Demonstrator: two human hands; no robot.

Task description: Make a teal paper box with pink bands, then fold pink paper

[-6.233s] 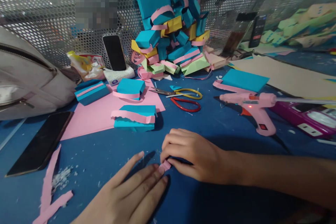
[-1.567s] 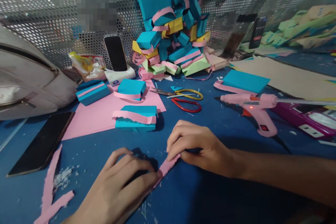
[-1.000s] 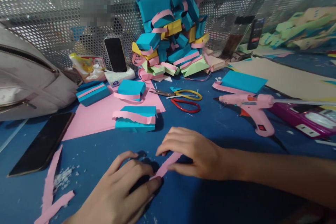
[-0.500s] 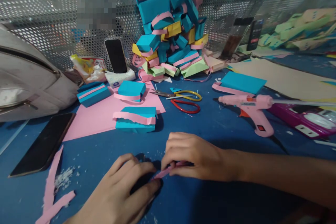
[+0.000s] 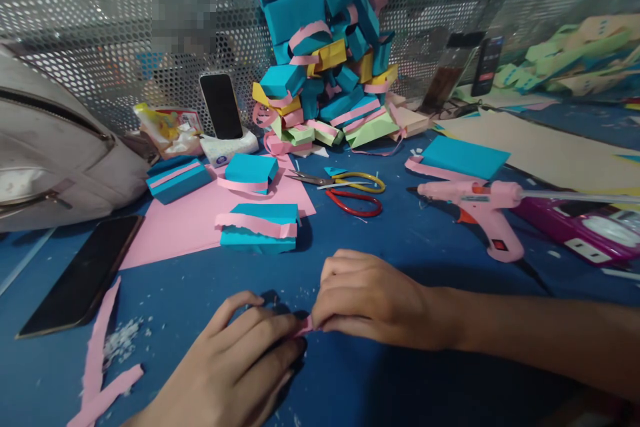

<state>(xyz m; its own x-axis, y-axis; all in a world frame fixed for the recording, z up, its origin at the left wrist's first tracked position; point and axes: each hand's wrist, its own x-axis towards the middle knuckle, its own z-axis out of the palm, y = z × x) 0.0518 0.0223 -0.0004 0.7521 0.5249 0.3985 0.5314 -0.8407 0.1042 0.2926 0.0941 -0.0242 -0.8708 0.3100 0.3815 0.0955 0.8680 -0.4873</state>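
A pink paper strip (image 5: pixel 304 327) shows as a short piece between my two hands, low over the blue table. My right hand (image 5: pixel 373 300) is closed on its right end, thumb and fingers pinched together. Over its left part lies my left hand (image 5: pixel 245 353), the fingers close together and gripping the strip against the tabletop. Most of the strip is hidden by the fingers. Just beyond the hands sits a blue paper box (image 5: pixel 259 240) with a wavy pink band across it. Two torn pink strips (image 5: pixel 100 340) lie to the left of my left hand.
Scissors (image 5: pixel 345 190) and a pink glue gun (image 5: pixel 475 203) lie farther back. A phone (image 5: pixel 83 273) and a bag (image 5: pixel 65 147) are on the left. Stacked paper boxes (image 5: pixel 320 53) lean against perforated metal. A purple power strip (image 5: pixel 575 227) is at right.
My right hand has closed tighter and its fingertips now cover more of the pink strip. My left fingers have moved slightly right along it, leaving less of it showing.
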